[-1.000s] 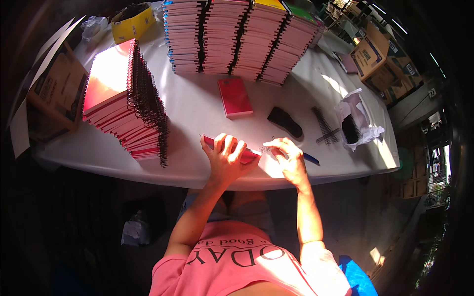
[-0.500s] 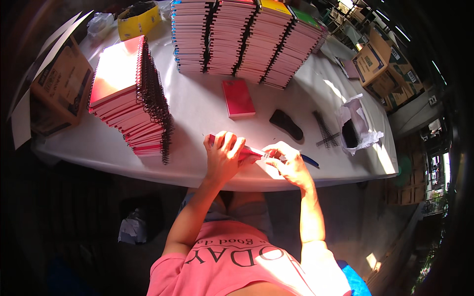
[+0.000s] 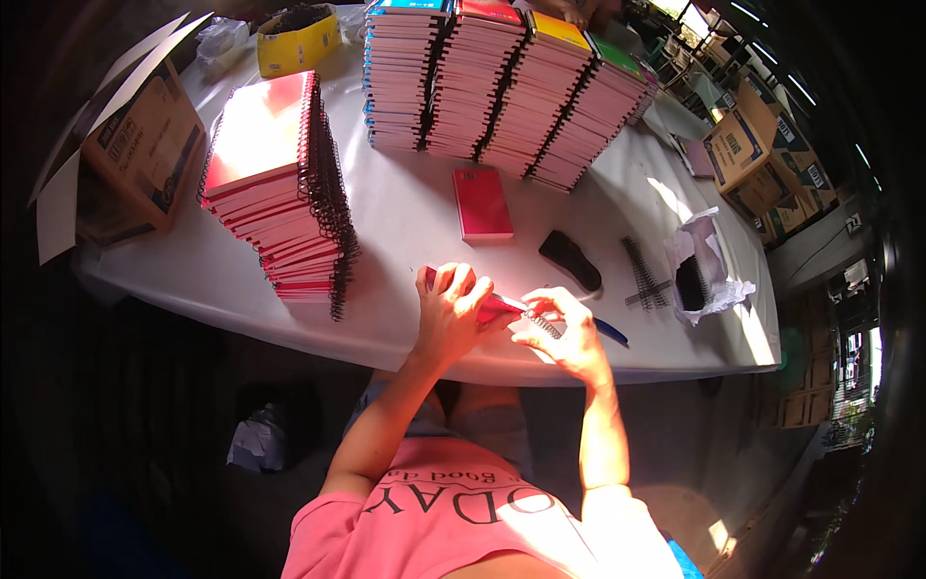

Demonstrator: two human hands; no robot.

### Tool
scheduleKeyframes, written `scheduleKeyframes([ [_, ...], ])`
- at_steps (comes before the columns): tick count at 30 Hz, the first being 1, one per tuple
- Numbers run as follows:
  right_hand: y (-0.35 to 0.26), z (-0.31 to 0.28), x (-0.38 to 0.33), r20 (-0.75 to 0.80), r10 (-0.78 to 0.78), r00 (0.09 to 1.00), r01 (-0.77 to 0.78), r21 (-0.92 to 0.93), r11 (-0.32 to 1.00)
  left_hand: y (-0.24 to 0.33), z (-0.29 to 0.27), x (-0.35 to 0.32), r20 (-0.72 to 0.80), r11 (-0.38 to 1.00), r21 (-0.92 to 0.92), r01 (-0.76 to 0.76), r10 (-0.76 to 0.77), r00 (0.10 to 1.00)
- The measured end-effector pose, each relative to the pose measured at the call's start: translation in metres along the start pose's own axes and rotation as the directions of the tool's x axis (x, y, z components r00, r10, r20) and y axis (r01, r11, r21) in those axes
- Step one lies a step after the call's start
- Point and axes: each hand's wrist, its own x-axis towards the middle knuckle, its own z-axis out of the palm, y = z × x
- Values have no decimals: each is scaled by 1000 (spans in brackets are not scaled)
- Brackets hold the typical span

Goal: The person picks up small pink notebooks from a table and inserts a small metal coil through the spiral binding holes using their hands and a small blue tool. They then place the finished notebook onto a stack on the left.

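Observation:
My left hand point(image 3: 451, 309) is closed round a red notebook point(image 3: 501, 306), tilted above the near edge of the table. At the notebook's right end, a dark spiral binding coil point(image 3: 543, 324) sticks out toward my right hand point(image 3: 569, 338). The fingers of my right hand are curled and pinch at that coil, with the thumb below it. Beyond my hands lies another red notebook point(image 3: 483, 206), flat on the table. To its right is a dark, shoe-sole-shaped object point(image 3: 570, 261). A blue, slim tool point(image 3: 611, 333) rests just right of my right hand.
A leaning stack of red spiral notebooks point(image 3: 265, 183) stands at left, tall coloured notebook stacks point(image 3: 482, 87) at the back. Loose coils point(image 3: 644, 278) and a torn white package point(image 3: 699, 270) lie at right. Cardboard boxes point(image 3: 145, 145) and a yellow box point(image 3: 297, 48) flank the table point(image 3: 405, 207).
The coil now reaches farther out of the notebook's right end, and my right fingers have spread a little around it. The whole view has shifted slightly; my left hand keeps its hold.

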Motion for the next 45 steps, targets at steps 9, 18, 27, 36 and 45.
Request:
scheduleKeyframes([
  [9,13,-24,29,39,1,999,14,-379,925,-2,-3,5,-27,999,-31,-27,27,999],
  [18,63,-33,47,-127,38,991,74,768,636,-8,-7,1,-7,996,-62,-59,58,998],
  [27,66,-5,18,-64,-331,942,230,839,494,-12,3,-4,-30,985,-150,-88,84,996],
  [36,48,-16,44,204,-138,969,52,375,925,-14,-6,6,23,983,-145,-109,114,993],
  [45,55,-12,37,15,-173,985,115,691,714,-25,-2,7,-57,964,-256,71,-88,994],
])
